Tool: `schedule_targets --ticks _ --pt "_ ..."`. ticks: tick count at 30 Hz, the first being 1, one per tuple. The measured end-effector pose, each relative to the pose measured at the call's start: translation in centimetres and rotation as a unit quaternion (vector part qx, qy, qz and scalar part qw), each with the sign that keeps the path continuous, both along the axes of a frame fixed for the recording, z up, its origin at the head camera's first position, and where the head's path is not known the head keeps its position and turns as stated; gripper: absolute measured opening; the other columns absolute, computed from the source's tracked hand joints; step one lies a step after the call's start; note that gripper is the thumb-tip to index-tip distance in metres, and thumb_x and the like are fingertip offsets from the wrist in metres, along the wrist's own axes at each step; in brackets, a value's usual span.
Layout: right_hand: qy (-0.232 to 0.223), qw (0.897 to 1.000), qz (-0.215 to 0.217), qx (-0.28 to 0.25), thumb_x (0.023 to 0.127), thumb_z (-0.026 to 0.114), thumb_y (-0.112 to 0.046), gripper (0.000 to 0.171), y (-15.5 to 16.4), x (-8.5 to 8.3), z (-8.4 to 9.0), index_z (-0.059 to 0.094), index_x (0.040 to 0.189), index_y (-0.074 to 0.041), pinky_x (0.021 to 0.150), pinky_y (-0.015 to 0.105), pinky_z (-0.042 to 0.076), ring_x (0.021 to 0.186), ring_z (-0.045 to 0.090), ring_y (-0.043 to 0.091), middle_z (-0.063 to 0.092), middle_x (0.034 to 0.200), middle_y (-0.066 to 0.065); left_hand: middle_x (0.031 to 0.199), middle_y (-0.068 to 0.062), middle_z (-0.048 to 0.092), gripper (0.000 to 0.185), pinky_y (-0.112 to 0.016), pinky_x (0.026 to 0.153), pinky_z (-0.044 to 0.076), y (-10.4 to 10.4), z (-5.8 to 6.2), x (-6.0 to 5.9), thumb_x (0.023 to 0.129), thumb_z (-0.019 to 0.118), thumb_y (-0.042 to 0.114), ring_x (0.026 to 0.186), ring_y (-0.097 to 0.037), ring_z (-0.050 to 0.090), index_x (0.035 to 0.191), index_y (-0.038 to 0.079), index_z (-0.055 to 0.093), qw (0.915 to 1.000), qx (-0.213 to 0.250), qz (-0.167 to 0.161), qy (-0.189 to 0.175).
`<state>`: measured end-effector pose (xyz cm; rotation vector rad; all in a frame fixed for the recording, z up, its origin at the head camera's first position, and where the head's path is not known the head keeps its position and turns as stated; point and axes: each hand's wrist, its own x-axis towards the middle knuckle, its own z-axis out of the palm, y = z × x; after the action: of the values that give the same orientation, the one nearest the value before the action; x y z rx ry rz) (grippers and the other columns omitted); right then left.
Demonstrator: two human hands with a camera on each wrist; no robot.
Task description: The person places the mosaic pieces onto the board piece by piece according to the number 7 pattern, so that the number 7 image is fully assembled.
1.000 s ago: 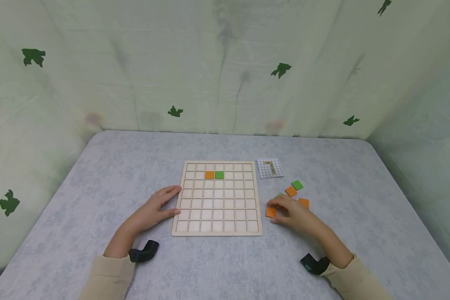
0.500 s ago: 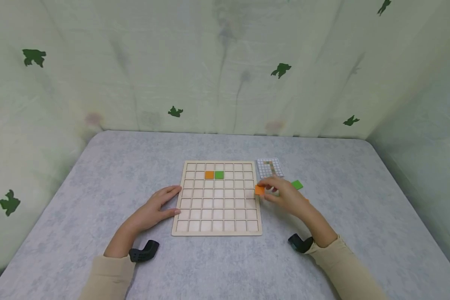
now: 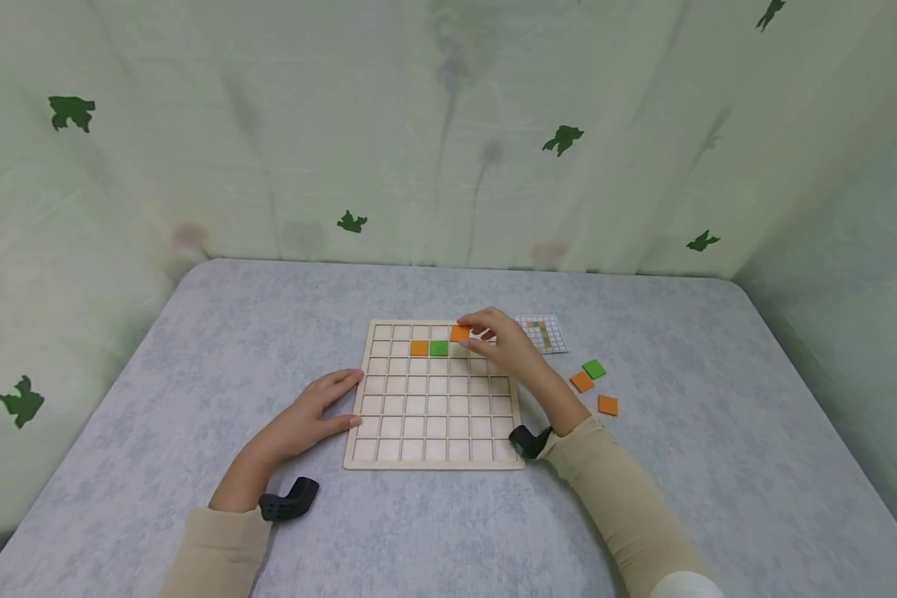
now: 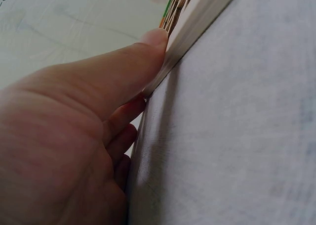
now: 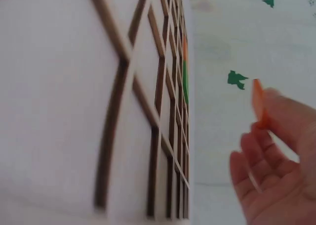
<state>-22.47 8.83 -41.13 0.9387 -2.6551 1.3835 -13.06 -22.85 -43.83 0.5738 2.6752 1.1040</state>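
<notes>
A wooden grid board [image 3: 426, 406] lies on the table, with one orange tile [image 3: 419, 348] and one green tile [image 3: 438, 348] side by side in its second row from the back. My right hand [image 3: 510, 342] pinches another orange tile [image 3: 459, 334] between thumb and fingers, above the back of the board just right of the green tile. In the right wrist view, the pinched orange tile [image 5: 258, 104] is held apart from the grid surface. My left hand [image 3: 310, 419] rests at the board's left edge, its thumb [image 4: 148, 49] and fingertips touching the rim, fingers spread.
Right of the board lie a loose green tile [image 3: 594, 368] and two orange tiles, one nearer [image 3: 608, 405] and one behind it. A small printed pattern card [image 3: 549, 332] lies at the back right, partly covered by the right hand. A pale curtain [image 3: 419, 124] hangs behind the table.
My right hand has picked up an orange tile from the table right of the board and carried it left and back over the board. The left hand has stayed at the board's edge.
</notes>
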Motion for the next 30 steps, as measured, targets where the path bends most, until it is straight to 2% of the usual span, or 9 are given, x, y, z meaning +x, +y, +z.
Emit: schedule_targets --ticks 4,7,14,19,24,28,30 --pt "-0.047 0.999 -0.012 0.016 0.087 0.061 -0.015 0.029 -0.4 -0.5 -1.6 0.06 0.114 -0.005 0.076 0.028 0.045 0.09 0.053 0.015 0.057 0.106 0.004 0.142 -0.016 0.025 0.07 -0.055 0.099 0.017 0.0 0.0 -0.1 0.084 0.063 0.031 0.13 -0.037 0.016 0.14 0.004 0.03 1.0 -0.001 0.0 -0.001" --pt "-0.061 0.997 -0.022 0.029 0.087 0.061 -0.016 0.027 -0.3 -0.6 -2.6 0.062 0.113 -0.006 0.075 0.028 0.045 0.087 0.052 0.013 0.056 0.105 0.003 0.142 -0.016 0.025 0.071 -0.056 0.099 0.017 0.0 0.0 -0.1 0.084 0.063 0.032 0.13 -0.038 0.016 0.14 0.004 0.03 1.0 -0.003 0.001 -0.003" --pt "-0.031 0.998 -0.019 0.052 0.087 0.062 -0.015 0.024 -0.5 -0.9 -3.1 0.065 0.109 -0.008 0.073 0.03 0.042 0.082 0.048 0.016 0.054 0.103 0.006 0.143 -0.015 0.025 0.071 -0.055 0.1 0.017 -0.1 0.0 -0.3 0.084 0.062 0.033 0.13 -0.037 0.016 0.141 0.005 0.03 1.0 -0.008 0.002 -0.002" --pt "-0.062 0.996 -0.01 0.064 0.087 0.061 -0.017 0.03 -0.5 -0.9 -2.6 0.061 0.116 -0.009 0.076 0.03 0.042 0.087 0.047 0.016 0.052 0.108 0.006 0.142 -0.016 0.024 0.071 -0.056 0.099 0.017 -0.3 -0.3 -0.2 0.085 0.062 0.033 0.13 -0.038 0.016 0.141 0.005 0.029 1.0 -0.004 0.0 -0.002" --pt "-0.086 0.996 -0.013 0.037 0.087 0.061 -0.016 0.039 0.4 -0.1 -0.6 0.054 0.125 -0.008 0.082 0.034 0.043 0.099 0.049 0.021 0.051 0.116 0.007 0.143 -0.016 0.024 0.071 -0.057 0.098 0.017 -0.2 -0.5 -0.2 0.085 0.062 0.033 0.13 -0.039 0.015 0.141 0.004 0.029 1.0 0.002 -0.004 -0.003" --pt "-0.054 0.998 -0.019 0.016 0.086 0.063 -0.017 0.042 2.3 0.9 0.9 0.052 0.126 -0.007 0.083 0.038 0.042 0.104 0.048 0.028 0.05 0.119 0.007 0.143 -0.016 0.024 0.071 -0.058 0.098 0.017 -0.1 -0.4 -0.1 0.085 0.061 0.034 0.13 -0.039 0.015 0.141 0.005 0.03 1.0 -0.002 -0.002 -0.002" --pt "-0.029 0.999 -0.025 0.021 0.085 0.063 -0.019 0.043 3.6 1.5 1.3 0.053 0.125 -0.009 0.083 0.037 0.042 0.104 0.049 0.027 0.05 0.119 0.005 0.142 -0.016 0.024 0.071 -0.058 0.098 0.017 -0.1 -0.3 -0.1 0.085 0.061 0.034 0.13 -0.039 0.015 0.141 0.004 0.03 1.0 -0.003 -0.001 -0.002"
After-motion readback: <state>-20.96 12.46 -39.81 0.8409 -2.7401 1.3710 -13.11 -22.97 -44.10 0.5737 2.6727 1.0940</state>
